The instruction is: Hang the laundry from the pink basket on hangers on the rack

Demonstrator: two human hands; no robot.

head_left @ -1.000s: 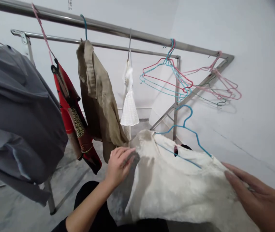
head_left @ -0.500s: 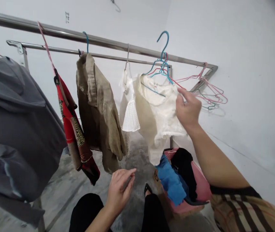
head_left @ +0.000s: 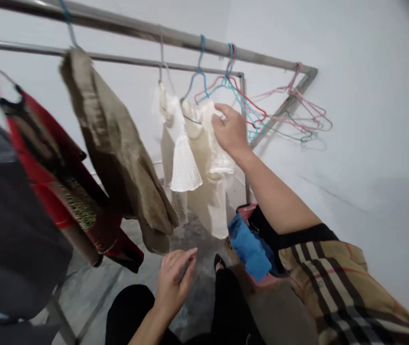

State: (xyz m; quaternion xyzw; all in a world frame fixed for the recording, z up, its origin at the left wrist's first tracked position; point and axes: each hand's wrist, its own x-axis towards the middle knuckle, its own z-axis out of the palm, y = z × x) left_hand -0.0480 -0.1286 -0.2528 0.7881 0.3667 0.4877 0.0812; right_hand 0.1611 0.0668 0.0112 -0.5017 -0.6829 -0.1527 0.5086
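A cream short-sleeved top (head_left: 204, 191) hangs on a blue hanger (head_left: 200, 72), whose hook is over the thick metal rail (head_left: 132, 28). My right hand (head_left: 231, 129) is at the top's right shoulder, thumb and fingers closed around the fabric there. Left of it, close by, hangs a small white garment (head_left: 185, 163) with a textured sleeve. My left hand (head_left: 177, 278) is low in front of me, holding nothing, its fingers stretched out and the thumb apart.
An olive-brown jacket (head_left: 114, 143), a red patterned garment (head_left: 82, 201) and a dark grey garment (head_left: 13, 230) hang to the left. Pink hangers (head_left: 308, 115) crowd the rail's right end. Below, a pink basket (head_left: 265, 281) holds blue cloth (head_left: 249, 249) and black cloth.
My right hand has moved left and away with the cream top. The blue hanger's hook, raised in front of the rail before, is now over it. My left hand has barely moved.
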